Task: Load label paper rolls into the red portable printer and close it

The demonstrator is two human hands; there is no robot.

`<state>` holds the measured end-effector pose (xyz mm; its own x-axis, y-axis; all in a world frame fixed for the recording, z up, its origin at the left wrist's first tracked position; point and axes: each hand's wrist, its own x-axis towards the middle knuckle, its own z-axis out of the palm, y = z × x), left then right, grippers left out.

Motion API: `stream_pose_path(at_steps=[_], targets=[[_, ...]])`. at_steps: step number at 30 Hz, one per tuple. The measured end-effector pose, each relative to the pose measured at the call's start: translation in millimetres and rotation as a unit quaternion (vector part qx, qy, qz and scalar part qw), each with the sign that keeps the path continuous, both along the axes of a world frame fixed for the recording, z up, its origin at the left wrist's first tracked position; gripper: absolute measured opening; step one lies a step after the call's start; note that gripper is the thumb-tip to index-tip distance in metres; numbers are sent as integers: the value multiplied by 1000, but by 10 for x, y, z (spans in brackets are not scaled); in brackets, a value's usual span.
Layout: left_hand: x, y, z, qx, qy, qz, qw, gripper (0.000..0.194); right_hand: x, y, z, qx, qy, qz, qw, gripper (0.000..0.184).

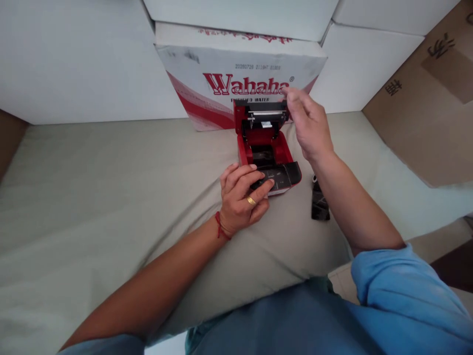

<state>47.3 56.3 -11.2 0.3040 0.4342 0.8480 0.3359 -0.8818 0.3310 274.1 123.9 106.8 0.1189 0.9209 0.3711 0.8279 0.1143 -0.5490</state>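
A small red and black thermal printer (284, 148) stands on the pale green cloth with its lid (242, 116) raised. Inside the lid a roller bar shows, and the paper bay below is a dark hollow. My left hand (242, 195) is closed on the printer's front left corner, fingers lying over the black front panel; a gold ring and a red string bracelet are on it. Gripping the right edge of the lifted lid is my right hand (310, 118), its fingertips partly hidden behind it.
Directly behind the printer stands a white and red Wahaha water carton (192, 64). More white boxes (74, 59) line the back. A brown cardboard box (424, 123) is at the right. A flat black object (320, 203) lies by my right forearm on the cloth surface (111, 197).
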Motion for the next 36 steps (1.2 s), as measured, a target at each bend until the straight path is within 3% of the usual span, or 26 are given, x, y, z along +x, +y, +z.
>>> stream_pose_path(at_steps=[3, 5, 8, 11, 16, 21, 27, 30, 32, 36], targets=[[-33, 7, -27, -37, 15, -17, 999, 47, -48, -289, 21, 27, 42, 18, 999, 72], [-38, 13, -28, -13, 10, -10, 1000, 48, -17, -563, -27, 40, 62, 40, 997, 63], [-31, 10, -16, 33, 10, 19, 999, 50, 57, -921, -194, 26, 41, 95, 994, 51], [-34, 1, -1, 7, 31, 15, 999, 46, 71, -1109, -356, 20, -11, 122, 992, 48], [-73, 58, 38, -48, -35, -17, 998, 45, -41, -1130, -398, 37, -32, 94, 994, 48], [-114, 148, 150, -159, -86, -15, 983, 49, -96, -1137, -367, 21, -49, 82, 995, 51], [-138, 157, 295, -164, -55, 11, 985, 43, -73, -1189, -334, -9, -102, 103, 989, 54], [-108, 192, 237, -194, -59, 2, 979, 39, -47, -1172, -357, -18, -97, 104, 990, 51], [-67, 241, 146, -225, -112, -25, 967, 38, -33, -1157, -404, -5, -76, 109, 991, 49], [-15, 376, -58, -350, -237, -90, 902, 62, -44, -1188, -496, 59, -31, 120, 991, 43]])
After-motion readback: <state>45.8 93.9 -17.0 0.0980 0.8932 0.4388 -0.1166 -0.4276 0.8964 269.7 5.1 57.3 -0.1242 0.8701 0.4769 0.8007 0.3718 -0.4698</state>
